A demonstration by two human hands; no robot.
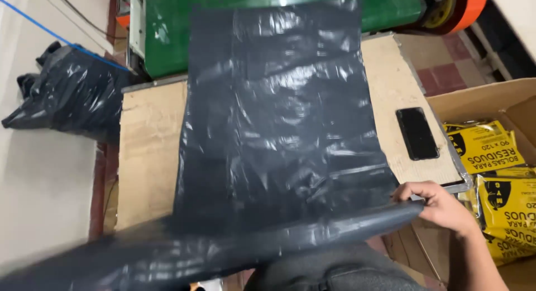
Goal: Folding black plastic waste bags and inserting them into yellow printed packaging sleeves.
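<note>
So, quick rundown of what's on view, biggest stuff first:

Black plastic sheet (279, 118): huge dark grey-black bag material, spread flat over most of the table and running up toward the green machine. The near edge is folded or rolled into a thick band that sweeps from the bottom left corner up to the right hand. That lower left part is blurred.

Table (148, 157): worktop covered in brown cardboard, bare strips showing on both sides of the sheet.

Green machine (167, 40): sits just past the far edge of the table, shiny green surface, with an orange wheel-like part (469, 9) at its right end.

Stuffed black bag (72, 93): lumpy, lying on the floor left of the table, well apart from the hand.

Cardboard box (502, 98): open, on the right beside the table, with yellow packets (499, 185) stacked inside.

Right hand (438, 204): fingers curled and pinching the right end of the sheet's folded edge, just off the table's near right corner.

Phone (417, 133): black, screen dark, lying flat on the cardboard right of the sheet, not touching it.

Left hand: can't see it anywhere, no idea what it's doing.
</note>
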